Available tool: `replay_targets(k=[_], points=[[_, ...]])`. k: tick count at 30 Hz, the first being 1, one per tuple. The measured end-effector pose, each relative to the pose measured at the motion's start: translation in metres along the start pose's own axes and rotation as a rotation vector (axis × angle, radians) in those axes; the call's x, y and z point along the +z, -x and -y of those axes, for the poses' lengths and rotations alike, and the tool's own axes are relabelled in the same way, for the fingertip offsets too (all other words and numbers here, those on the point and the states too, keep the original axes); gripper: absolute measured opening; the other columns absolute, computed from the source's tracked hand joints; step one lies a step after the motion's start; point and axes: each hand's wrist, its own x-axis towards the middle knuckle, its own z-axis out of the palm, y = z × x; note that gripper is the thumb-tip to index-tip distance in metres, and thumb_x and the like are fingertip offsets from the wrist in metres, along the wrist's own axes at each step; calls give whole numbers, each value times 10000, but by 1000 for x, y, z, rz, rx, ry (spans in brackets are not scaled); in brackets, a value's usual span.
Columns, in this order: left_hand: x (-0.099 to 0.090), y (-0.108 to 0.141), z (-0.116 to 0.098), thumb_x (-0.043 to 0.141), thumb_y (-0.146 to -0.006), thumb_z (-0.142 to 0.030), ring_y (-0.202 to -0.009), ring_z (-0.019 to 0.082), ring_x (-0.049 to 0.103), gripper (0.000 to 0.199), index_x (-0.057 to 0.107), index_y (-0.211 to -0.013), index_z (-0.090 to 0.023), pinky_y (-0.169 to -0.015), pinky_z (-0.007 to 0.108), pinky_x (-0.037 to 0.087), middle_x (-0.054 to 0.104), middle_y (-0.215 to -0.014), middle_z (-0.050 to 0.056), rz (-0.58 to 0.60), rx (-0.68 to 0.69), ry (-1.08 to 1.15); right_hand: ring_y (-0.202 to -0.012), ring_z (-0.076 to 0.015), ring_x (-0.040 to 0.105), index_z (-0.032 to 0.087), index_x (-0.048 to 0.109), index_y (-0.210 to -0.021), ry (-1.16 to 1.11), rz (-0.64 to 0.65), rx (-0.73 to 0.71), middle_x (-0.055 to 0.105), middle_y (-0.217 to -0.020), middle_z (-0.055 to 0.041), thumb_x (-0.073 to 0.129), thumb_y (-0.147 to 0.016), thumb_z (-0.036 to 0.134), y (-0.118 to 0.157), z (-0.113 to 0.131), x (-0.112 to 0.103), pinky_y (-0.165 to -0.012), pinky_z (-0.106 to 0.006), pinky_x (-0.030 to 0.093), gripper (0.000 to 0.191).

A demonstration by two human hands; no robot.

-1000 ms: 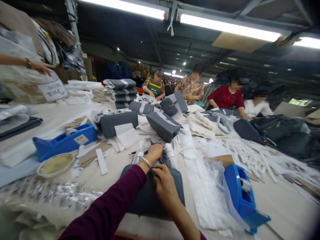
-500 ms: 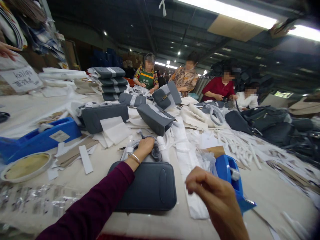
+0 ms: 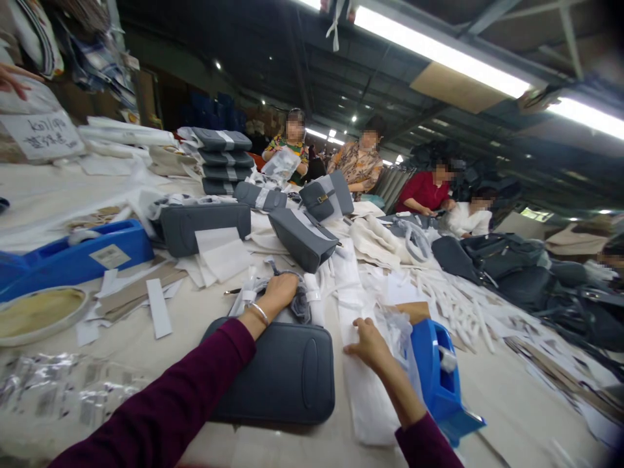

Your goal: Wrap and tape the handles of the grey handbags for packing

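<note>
A dark blue-grey bag (image 3: pixel 277 377) lies at the near middle of the table. Just beyond it my left hand (image 3: pixel 280 292), with a bangle at the wrist, is closed on a grey strap (image 3: pixel 301 300) partly wrapped in white. My right hand (image 3: pixel 369 344) is over a long white wrapping strip (image 3: pixel 361 396), fingers apart and holding nothing. Whether its fingertips touch the strip cannot be told. To its right stands a blue tape dispenser (image 3: pixel 436 370).
Another blue dispenser (image 3: pixel 117 250) and a round lid (image 3: pixel 41 312) are at the left. Grey bags (image 3: pixel 205 227) stand beyond, near a stack of bags (image 3: pixel 227 159). Dark bags (image 3: pixel 507 273) pile up at the right. Several people are across the table.
My right hand has moved forward and left, over the white strip, and its fingers have spread. My left hand keeps its hold. A person across the table now holds up a clear wrapped item.
</note>
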Motion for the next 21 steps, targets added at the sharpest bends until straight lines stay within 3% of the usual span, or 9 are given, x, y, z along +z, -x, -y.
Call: replay_targets(k=[2,5,9,13,16,21], points=[[0,1,0,349,-909,-88,-1024,250,642,321,654,-1009,-95,-865,329,505,685,-1062,153,-11,0,8,-733,-199,580,161,622,-918,10,28,3,599,-883,-54,762,-497,139,-4,-3,5,-601,-264,385,444],[-2,2,0,358,-902,-81,-1018,259,647,316,661,-993,-95,-849,338,513,687,-1064,155,-21,4,17,-623,-162,544,173,607,-716,-7,65,10,586,-676,-2,699,-546,117,-10,-11,4,-572,-246,347,201],[-2,3,0,370,-898,-76,-1024,253,646,305,662,-984,-100,-859,333,508,687,-1062,154,-13,7,21,-582,-155,533,193,593,-584,-85,60,31,572,-566,5,637,-641,192,-15,-15,-6,-575,-252,337,71],[2,-1,0,368,-901,-80,-1042,261,638,306,655,-1004,-94,-867,339,505,680,-1067,168,-3,-2,25,-643,-175,576,207,643,-706,-201,-44,68,651,-734,-37,567,-744,340,-12,-16,-16,-611,-276,382,158],[4,-3,1,378,-905,-98,-1033,271,644,296,657,-1003,-95,-857,352,511,683,-1053,173,1,-5,30,-586,-166,592,205,614,-838,-332,-110,94,661,-834,-45,520,-781,410,-6,-14,-21,-593,-293,435,232],[3,-2,0,385,-904,-99,-1022,269,652,294,669,-978,-108,-846,352,518,689,-1048,163,-9,-6,29,-730,-175,665,250,490,-1172,-723,-75,27,573,-1252,-82,596,-750,351,10,-2,-24,-671,-332,529,447]])
